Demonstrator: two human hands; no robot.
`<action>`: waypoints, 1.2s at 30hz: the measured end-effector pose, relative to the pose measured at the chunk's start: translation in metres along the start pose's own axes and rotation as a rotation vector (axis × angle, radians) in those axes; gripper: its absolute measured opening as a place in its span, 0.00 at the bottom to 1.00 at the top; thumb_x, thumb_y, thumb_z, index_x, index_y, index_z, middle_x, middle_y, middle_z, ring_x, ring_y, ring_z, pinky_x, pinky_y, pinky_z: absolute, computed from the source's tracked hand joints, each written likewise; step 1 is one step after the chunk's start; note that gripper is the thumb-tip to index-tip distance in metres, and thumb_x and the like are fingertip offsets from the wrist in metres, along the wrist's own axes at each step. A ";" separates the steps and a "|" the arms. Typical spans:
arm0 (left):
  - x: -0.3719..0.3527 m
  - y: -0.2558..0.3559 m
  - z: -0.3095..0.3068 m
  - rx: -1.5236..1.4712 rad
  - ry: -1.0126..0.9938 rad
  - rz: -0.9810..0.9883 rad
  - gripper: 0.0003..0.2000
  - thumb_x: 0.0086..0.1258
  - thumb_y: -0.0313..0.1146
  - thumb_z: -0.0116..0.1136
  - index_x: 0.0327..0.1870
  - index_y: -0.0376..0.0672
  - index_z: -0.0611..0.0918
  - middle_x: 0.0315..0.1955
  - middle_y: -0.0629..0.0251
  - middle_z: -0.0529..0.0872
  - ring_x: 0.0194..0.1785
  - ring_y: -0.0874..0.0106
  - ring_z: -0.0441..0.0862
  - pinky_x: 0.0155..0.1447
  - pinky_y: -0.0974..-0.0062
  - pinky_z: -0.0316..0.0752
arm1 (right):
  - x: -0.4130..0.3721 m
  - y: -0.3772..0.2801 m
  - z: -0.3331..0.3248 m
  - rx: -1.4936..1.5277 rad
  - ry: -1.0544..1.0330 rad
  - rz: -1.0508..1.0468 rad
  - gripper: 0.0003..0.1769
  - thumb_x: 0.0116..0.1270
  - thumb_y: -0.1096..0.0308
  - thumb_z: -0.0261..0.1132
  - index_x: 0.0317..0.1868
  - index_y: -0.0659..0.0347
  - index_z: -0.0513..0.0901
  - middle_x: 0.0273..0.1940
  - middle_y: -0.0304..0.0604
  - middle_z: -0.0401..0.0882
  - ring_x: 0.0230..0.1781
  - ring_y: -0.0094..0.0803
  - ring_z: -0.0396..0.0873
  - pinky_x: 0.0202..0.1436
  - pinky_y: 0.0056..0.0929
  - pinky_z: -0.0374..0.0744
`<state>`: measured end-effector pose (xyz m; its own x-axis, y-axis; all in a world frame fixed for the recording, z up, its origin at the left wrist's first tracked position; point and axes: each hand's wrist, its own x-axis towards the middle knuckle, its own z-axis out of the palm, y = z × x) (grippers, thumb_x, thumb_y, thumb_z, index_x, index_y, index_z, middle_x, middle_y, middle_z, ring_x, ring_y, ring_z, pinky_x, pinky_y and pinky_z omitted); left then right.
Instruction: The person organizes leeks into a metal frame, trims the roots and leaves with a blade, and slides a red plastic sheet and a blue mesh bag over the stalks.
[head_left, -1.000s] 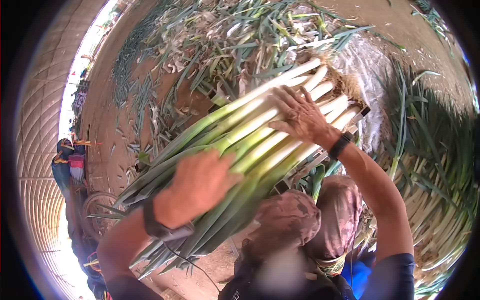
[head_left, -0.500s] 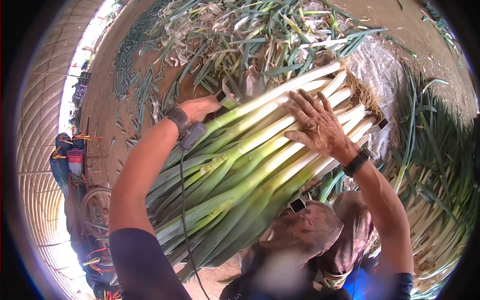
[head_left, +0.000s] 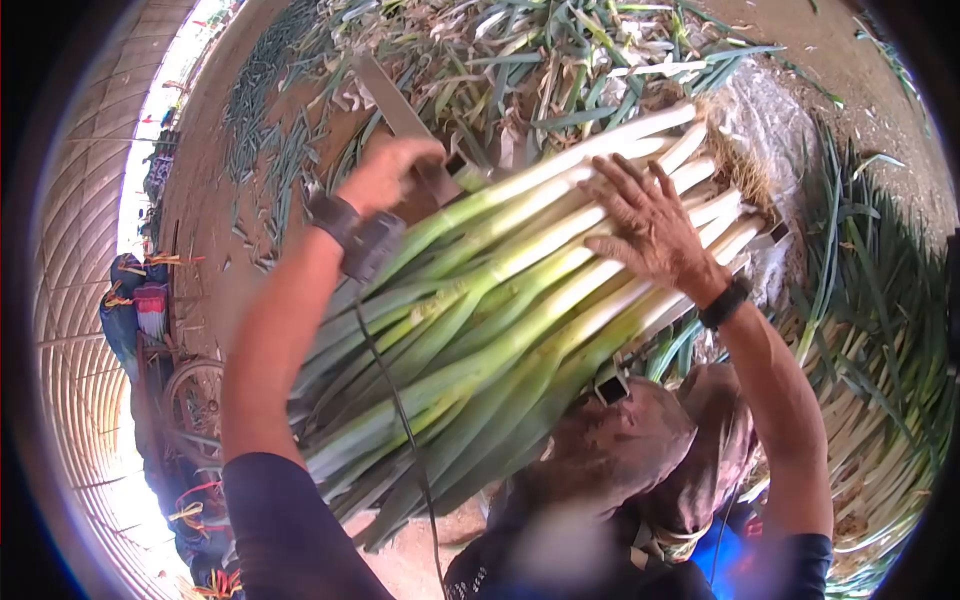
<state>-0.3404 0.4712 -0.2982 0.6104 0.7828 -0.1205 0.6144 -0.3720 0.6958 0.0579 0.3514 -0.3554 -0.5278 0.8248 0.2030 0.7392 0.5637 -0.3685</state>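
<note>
A thick bundle of large green onions (head_left: 500,265) lies slantwise across a metal stand in front of me, white ends and roots at the upper right, leaves at the lower left. My right hand (head_left: 650,225) rests on the white stalks with its fingers apart. At the upper left edge of the bundle, my left hand (head_left: 385,175) is closed, its fingers curled around a flat grey metal bar (head_left: 395,98); blur hides the exact grip. Square metal tube ends of the stand (head_left: 612,388) show by my knee and beside the roots.
Cut leaves and peelings (head_left: 520,70) are heaped beyond the bundle. A large pile of green onions (head_left: 880,330) lies at the right, beside clear plastic sheeting (head_left: 765,130). A wheeled cart (head_left: 195,400) stands at the left. A cable (head_left: 400,410) hangs from my left wrist.
My left hand has moved up and closed, and the metal bar now shows above it. My right hand stays on the stalks; the view has shifted slightly.
</note>
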 end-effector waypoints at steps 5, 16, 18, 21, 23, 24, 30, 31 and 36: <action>-0.011 0.104 -0.103 0.048 0.249 -0.013 0.12 0.78 0.31 0.52 0.55 0.35 0.81 0.47 0.61 0.87 0.52 0.69 0.86 0.54 0.75 0.81 | 0.001 0.010 0.011 -0.001 0.039 -0.034 0.43 0.69 0.25 0.45 0.78 0.38 0.61 0.79 0.40 0.56 0.81 0.43 0.51 0.83 0.53 0.43; -0.015 0.319 -0.049 -0.312 -0.043 0.211 0.31 0.75 0.44 0.60 0.70 0.31 0.68 0.60 0.45 0.79 0.69 0.50 0.73 0.67 0.58 0.77 | -0.004 0.052 0.018 0.043 0.056 -0.009 0.39 0.70 0.32 0.52 0.76 0.42 0.67 0.78 0.44 0.59 0.80 0.45 0.53 0.80 0.55 0.49; -0.005 0.341 0.002 -0.098 -0.166 0.229 0.25 0.73 0.41 0.61 0.63 0.33 0.74 0.53 0.48 0.83 0.62 0.51 0.78 0.66 0.58 0.77 | -0.008 0.070 0.031 0.072 0.108 -0.004 0.43 0.69 0.25 0.46 0.76 0.40 0.67 0.78 0.47 0.57 0.80 0.48 0.52 0.80 0.59 0.46; -0.017 0.354 0.066 0.249 -0.306 0.235 0.16 0.70 0.37 0.64 0.52 0.37 0.83 0.43 0.54 0.88 0.53 0.54 0.85 0.66 0.59 0.75 | -0.009 0.088 0.043 0.069 0.140 -0.058 0.44 0.70 0.24 0.42 0.75 0.43 0.68 0.77 0.49 0.60 0.79 0.49 0.53 0.81 0.57 0.46; -0.024 0.334 0.118 -0.069 -0.260 0.262 0.19 0.63 0.38 0.70 0.51 0.37 0.84 0.40 0.53 0.89 0.51 0.59 0.87 0.65 0.58 0.76 | -0.008 0.089 0.056 0.078 0.146 -0.039 0.44 0.70 0.24 0.41 0.75 0.44 0.68 0.76 0.49 0.61 0.79 0.49 0.55 0.81 0.56 0.47; -0.024 0.326 0.140 0.003 -0.285 0.278 0.18 0.63 0.38 0.71 0.50 0.38 0.84 0.37 0.55 0.89 0.46 0.62 0.88 0.59 0.59 0.80 | -0.008 0.090 0.060 0.053 0.138 -0.034 0.44 0.70 0.24 0.41 0.75 0.44 0.67 0.76 0.49 0.61 0.79 0.48 0.55 0.81 0.56 0.48; -0.010 0.333 0.216 0.366 -0.552 0.381 0.06 0.61 0.32 0.64 0.33 0.40 0.82 0.19 0.60 0.84 0.19 0.62 0.82 0.23 0.64 0.75 | -0.009 0.089 0.052 0.045 0.131 -0.021 0.47 0.67 0.20 0.39 0.74 0.43 0.68 0.77 0.45 0.59 0.79 0.45 0.54 0.82 0.50 0.49; -0.009 0.332 0.227 0.373 -0.564 0.378 0.06 0.61 0.32 0.64 0.33 0.40 0.82 0.19 0.60 0.84 0.19 0.62 0.82 0.23 0.64 0.75 | -0.009 0.089 0.054 0.055 0.117 -0.020 0.47 0.67 0.20 0.39 0.74 0.43 0.69 0.78 0.44 0.58 0.80 0.44 0.53 0.82 0.49 0.47; 0.001 0.304 0.286 0.547 -0.738 0.532 0.04 0.55 0.31 0.60 0.28 0.40 0.81 0.19 0.55 0.84 0.23 0.56 0.84 0.26 0.61 0.76 | -0.011 0.085 0.058 0.003 0.097 0.017 0.39 0.73 0.28 0.43 0.76 0.39 0.66 0.79 0.43 0.57 0.80 0.44 0.52 0.83 0.50 0.45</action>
<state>-0.0100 0.2161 -0.2890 0.9063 0.0254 -0.4219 0.2087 -0.8949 0.3945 0.1022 0.3872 -0.4416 -0.4718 0.8350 0.2832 0.7468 0.5492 -0.3751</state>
